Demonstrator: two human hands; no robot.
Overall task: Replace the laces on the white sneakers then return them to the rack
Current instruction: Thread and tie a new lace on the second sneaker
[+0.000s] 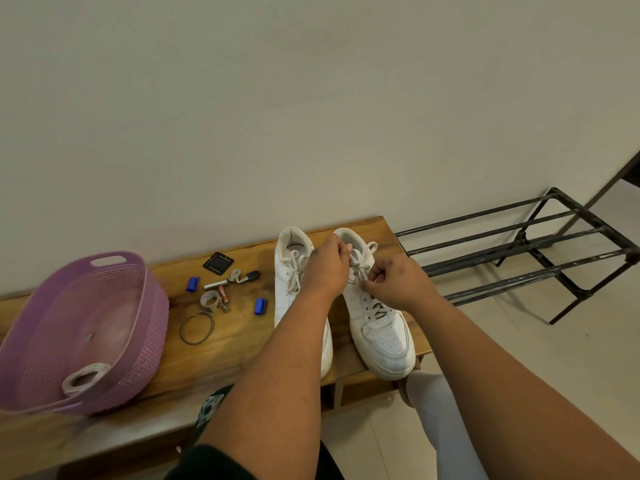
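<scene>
- While I am tying the lace on the right sneaker, both sneakers are sitting side by side on the desk, heels toward the wall, toes toward me.
- My left hand is pinching a lace end up near the collar, fingers curled round it.
- My right hand is pinching the other part of the lace just beside it, over the top eyelets.
- The left sneaker is already showing a tied bow, so I am judging the lacing as nearly done, with only this knot and the trip to the rack remaining.
- What I am watching for:
  - the lace slipping out of either pinch, because the grip is only at the fingertips, which would let the knot fall slack;
  - pulling unevenly, which would be leaving one loop long and the bow lopsided;
  - tugging too hard, since the right sneaker's toe is hanging over the desk's front edge and could be dragged off;
  - my left forearm is lying across the left sneaker and could nudge it toward the keys and other small items beside it.
- The rack is standing on the floor just right of the desk, showing only bare bars.
</scene>
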